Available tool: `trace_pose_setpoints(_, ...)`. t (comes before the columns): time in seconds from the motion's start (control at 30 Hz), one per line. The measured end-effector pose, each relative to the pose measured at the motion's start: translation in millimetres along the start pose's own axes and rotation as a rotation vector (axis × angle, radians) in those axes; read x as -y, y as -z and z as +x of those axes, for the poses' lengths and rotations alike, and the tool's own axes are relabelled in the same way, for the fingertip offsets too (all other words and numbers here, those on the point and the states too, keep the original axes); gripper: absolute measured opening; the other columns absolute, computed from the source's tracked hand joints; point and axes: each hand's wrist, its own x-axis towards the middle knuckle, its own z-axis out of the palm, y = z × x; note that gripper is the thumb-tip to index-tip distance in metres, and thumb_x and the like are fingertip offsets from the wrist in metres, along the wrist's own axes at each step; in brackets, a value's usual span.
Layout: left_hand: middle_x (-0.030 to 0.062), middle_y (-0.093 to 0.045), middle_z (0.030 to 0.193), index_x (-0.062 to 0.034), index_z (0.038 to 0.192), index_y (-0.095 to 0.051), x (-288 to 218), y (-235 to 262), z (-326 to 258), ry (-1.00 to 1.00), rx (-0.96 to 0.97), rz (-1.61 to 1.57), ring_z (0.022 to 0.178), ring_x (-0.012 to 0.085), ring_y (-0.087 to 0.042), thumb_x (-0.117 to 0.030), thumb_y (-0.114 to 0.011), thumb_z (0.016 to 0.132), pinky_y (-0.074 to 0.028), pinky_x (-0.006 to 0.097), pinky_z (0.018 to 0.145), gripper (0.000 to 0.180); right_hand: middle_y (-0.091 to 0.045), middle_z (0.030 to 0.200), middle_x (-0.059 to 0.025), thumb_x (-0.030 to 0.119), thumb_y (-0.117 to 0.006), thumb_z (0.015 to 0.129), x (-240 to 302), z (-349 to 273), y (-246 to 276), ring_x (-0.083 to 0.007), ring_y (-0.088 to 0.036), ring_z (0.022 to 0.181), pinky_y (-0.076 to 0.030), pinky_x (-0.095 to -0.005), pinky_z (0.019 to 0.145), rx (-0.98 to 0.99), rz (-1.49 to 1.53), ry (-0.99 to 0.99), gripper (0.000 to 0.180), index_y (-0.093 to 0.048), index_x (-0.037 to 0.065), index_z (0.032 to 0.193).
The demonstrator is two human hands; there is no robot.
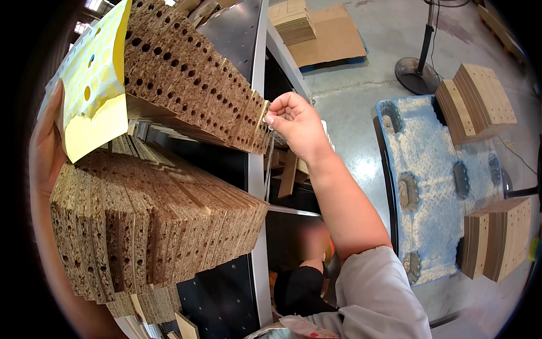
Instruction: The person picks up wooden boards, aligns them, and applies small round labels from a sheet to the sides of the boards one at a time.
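Observation:
On the left, two rows of particleboard pieces stand on edge: an upper row [186, 73] with drilled holes and a lower row [169, 220]. A yellow-and-white spotted sheet [90, 90] covers the upper row's left end. My left hand [45, 150] is at the picture's left rim, its fingers against the outside of this sheet and apparently gripping it; part of the hand is cut off. At the upper row's right end, my right hand [294, 123] has thumb and fingertips pinched together. Something small and pale shows at the fingertips, with thin strands [270, 164] hanging below.
A black metal surface [220, 294] with a grey edge carries the boards. To the right, a worn blue pallet [429, 186] holds board stacks [480, 104]. Behind are a cardboard sheet [330, 37] and a stand with a round base [418, 74]. Wood offcuts [288, 172] lie beneath my right hand.

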Motion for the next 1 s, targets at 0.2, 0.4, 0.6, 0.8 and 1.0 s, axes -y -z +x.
trace_pose_setpoints(0.2,0.0074,-0.04,0.132,-0.002,0.134,-0.034,-1.8,-2.6,-2.2,-0.038,-0.141,0.179,0.118,0.0123,-0.044,-0.025,-0.041,0.095,-0.04,0.025,0.096,0.045,-0.054,0.076,-0.0029,-0.003,-0.06,0.078,-0.4,-4.0,-4.3,-0.0098,-0.051,0.069,-0.044,-0.0242,0.065,-0.051,-0.268,0.205,0.013,-0.05,0.002,0.083)
trace_pose_setpoints(0.4,0.0084,-0.038,0.134,-0.0021,0.134,-0.034,-3.1,1.6,-5.0,-0.031,-0.029,0.231,0.119,0.0125,-0.043,-0.025,-0.04,0.096,-0.04,0.025,0.097,0.045,-0.052,0.076,-0.0038,-0.003,-0.061,0.076,-9.4,-6.3,-7.6,-0.0114,-0.05,0.068,-0.044,-0.0247,0.064,-0.123,-0.345,0.362,0.017,-0.048,0.002,0.086)
trace_pose_setpoints(0.6,0.0084,-0.037,0.136,-0.0022,0.134,-0.034,-1.2,4.9,-1.3,-0.078,-0.104,0.232,0.12,0.0132,-0.043,-0.024,-0.039,0.096,-0.039,0.026,0.098,0.044,-0.052,0.082,-0.0022,-0.004,-0.06,0.077,-17.1,-1.0,-4.3,-0.0078,-0.049,0.07,-0.043,-0.0224,0.065,-0.148,-0.056,0.175,0.019,-0.048,0.004,0.089)
trace_pose_setpoints(0.8,0.0085,-0.035,0.137,-0.0037,0.133,-0.037,-0.5,8.9,-3.0,-0.094,-0.087,0.277,0.121,0.0148,-0.041,-0.025,-0.04,0.095,-0.037,0.027,0.099,0.044,-0.052,0.085,-0.0026,-0.007,-0.058,0.078,-9.8,-3.1,-3.6,-0.0077,-0.05,0.076,-0.044,-0.0224,0.07,-0.11,0.449,0.11,0.02,-0.047,0.004,0.091)
trace_pose_setpoints(1.0,0.009,-0.036,0.136,-0.0036,0.133,-0.036,-5.3,10.8,-3.7,-0.103,-0.055,0.257,0.121,0.0159,-0.042,-0.025,-0.042,0.095,-0.038,0.028,0.098,0.044,-0.05,0.084,-0.0006,-0.008,-0.058,0.077,-3.7,-0.1,-13.9,-0.0068,-0.049,0.077,-0.043,-0.0216,0.073,-0.001,0.337,0.151,0.021,-0.048,0.005,0.09)
